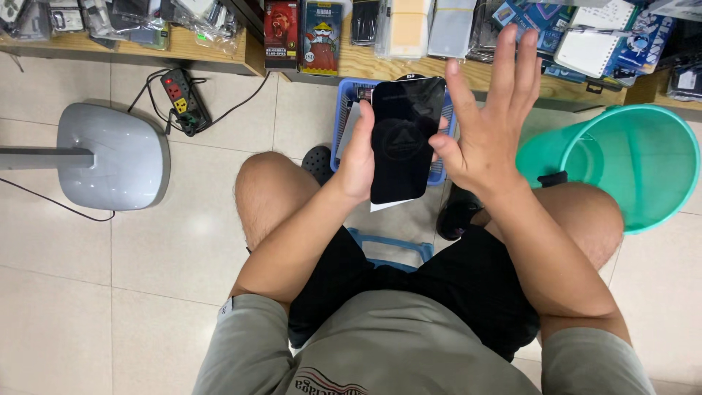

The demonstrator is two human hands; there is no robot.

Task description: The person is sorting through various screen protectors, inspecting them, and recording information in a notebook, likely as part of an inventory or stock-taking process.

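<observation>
Standing at the left edge of the tiled floor (pixel 88 292) is a grey fan base (pixel 113 155), with a black power strip (pixel 184 99) just past it near the wooden shelf (pixel 219 51) along the top – packaged goods line that shelf. Further right, the left hand (pixel 358 157) is closed around the left edge of a black phone screen protector (pixel 404 139), held upright in front of the person's knees; a white backing corner shows at its lower end. Behind it sits a blue basket (pixel 344 110) on the floor. The right hand (pixel 490 124) is spread, fingers apart and raised, thumb touching the protector's right edge – it grips nothing. At the right edge of the floor stands a green plastic bucket (pixel 636 168)
</observation>
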